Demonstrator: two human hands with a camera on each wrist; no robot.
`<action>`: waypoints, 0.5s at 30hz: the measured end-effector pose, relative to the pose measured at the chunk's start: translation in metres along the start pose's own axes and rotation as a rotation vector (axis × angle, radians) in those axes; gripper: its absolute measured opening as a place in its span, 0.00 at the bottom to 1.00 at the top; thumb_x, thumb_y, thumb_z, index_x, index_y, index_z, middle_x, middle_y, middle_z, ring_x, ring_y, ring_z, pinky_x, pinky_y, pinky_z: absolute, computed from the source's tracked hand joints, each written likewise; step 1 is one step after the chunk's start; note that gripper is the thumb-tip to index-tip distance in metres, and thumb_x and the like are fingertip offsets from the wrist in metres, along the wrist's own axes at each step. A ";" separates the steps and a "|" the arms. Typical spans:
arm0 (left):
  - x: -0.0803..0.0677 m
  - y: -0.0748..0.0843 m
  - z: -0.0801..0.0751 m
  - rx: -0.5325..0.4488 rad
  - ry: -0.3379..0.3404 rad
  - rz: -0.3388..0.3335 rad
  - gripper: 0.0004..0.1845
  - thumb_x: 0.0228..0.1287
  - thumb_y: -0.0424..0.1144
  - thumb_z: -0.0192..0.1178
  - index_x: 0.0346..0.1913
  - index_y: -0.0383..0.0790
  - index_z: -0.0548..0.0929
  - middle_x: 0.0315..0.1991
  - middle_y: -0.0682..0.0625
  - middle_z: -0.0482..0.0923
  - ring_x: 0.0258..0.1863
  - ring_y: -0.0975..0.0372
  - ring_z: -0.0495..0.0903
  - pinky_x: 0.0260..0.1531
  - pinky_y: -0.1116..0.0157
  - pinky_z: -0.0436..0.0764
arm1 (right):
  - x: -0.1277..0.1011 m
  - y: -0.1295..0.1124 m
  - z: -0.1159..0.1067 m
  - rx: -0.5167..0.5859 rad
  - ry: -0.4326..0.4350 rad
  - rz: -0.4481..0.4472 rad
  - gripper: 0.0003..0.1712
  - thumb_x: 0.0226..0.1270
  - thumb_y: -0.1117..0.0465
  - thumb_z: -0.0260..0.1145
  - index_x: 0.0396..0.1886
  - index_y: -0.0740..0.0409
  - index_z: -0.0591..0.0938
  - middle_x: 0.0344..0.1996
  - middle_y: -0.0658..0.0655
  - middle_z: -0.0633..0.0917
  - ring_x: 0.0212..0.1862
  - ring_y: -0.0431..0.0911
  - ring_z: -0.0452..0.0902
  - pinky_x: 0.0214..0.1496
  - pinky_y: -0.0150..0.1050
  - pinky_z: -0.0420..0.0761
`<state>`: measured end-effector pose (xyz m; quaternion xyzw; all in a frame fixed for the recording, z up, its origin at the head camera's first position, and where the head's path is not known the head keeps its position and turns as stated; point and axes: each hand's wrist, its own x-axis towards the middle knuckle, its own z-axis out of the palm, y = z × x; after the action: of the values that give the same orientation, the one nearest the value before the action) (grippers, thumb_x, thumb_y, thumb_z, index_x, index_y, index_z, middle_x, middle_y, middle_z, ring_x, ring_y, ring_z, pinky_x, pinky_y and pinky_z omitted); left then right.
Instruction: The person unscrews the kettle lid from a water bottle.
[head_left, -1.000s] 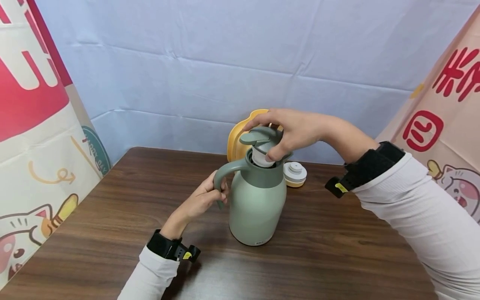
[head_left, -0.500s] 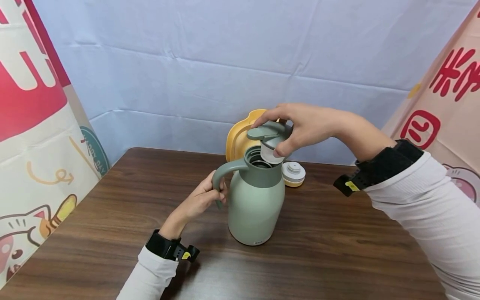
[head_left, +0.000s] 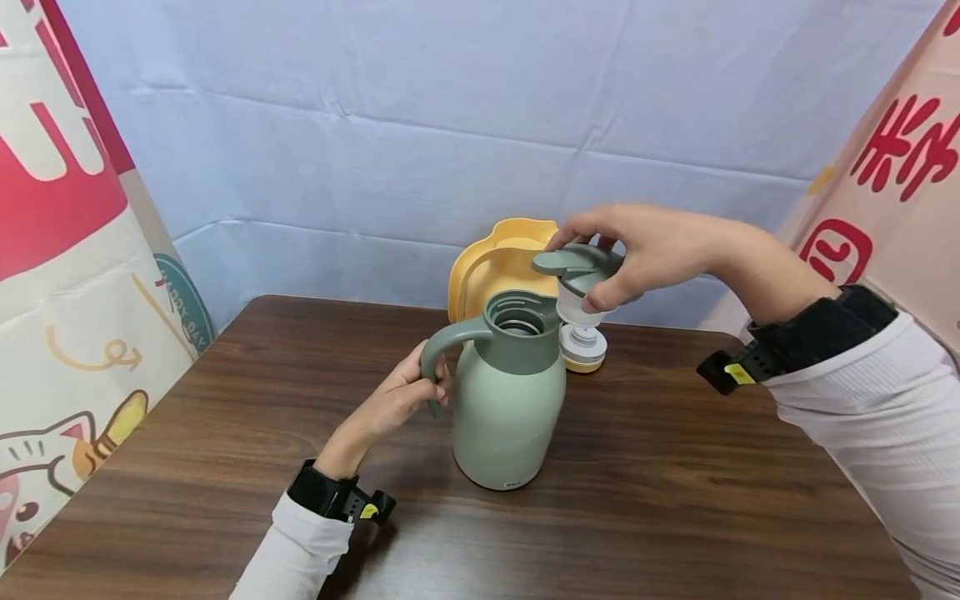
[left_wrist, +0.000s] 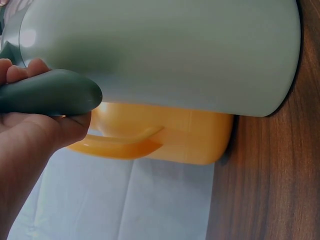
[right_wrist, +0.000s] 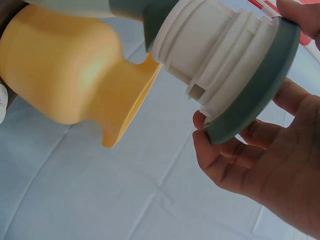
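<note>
A pale green thermos jug (head_left: 510,417) stands upright on the table, its mouth uncovered. My left hand (head_left: 397,392) grips the jug's dark green handle (left_wrist: 55,92), fingers wrapped round it. Up and to the right of the mouth, my right hand (head_left: 652,250) holds the jug's lid (head_left: 588,271) by its green rim. In the right wrist view, the white stopper part (right_wrist: 210,45) of the lid shows, with ridges and a small slot; thumb and fingers clasp the green edge. From the head view the lid is apart from the jug, and hides part of what lies behind it.
Behind the jug stands a yellow pitcher (head_left: 480,275), its body also visible in the right wrist view. A small white and yellow lid (head_left: 583,350) lies on the wooden table (head_left: 675,467) right of the jug. Pale blue cloth (head_left: 360,183) hangs behind the table.
My right hand has lifted the lid out of the jug's mouth and carried it rightward. My left hand keeps its grip on the handle, and the jug stays put.
</note>
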<state>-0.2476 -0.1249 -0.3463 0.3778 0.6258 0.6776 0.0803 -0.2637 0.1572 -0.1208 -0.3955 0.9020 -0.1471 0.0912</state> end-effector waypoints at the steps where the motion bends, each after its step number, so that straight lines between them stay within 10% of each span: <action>1: 0.000 0.000 0.000 0.001 0.000 0.000 0.07 0.63 0.25 0.39 0.38 0.42 0.60 0.32 0.40 0.59 0.30 0.46 0.62 0.31 0.58 0.66 | -0.001 0.001 0.000 -0.005 0.002 0.005 0.31 0.48 0.61 0.72 0.55 0.53 0.74 0.42 0.51 0.77 0.39 0.49 0.72 0.36 0.44 0.72; 15: -0.002 0.000 -0.002 0.012 0.009 -0.004 0.05 0.63 0.27 0.40 0.38 0.39 0.59 0.32 0.39 0.59 0.31 0.48 0.63 0.32 0.58 0.66 | -0.016 0.020 0.002 -0.012 -0.017 0.055 0.34 0.44 0.57 0.76 0.53 0.54 0.73 0.37 0.54 0.77 0.35 0.48 0.72 0.36 0.41 0.71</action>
<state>-0.2473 -0.1278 -0.3469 0.3740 0.6310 0.6753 0.0767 -0.2659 0.1815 -0.1290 -0.3721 0.9127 -0.1359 0.1005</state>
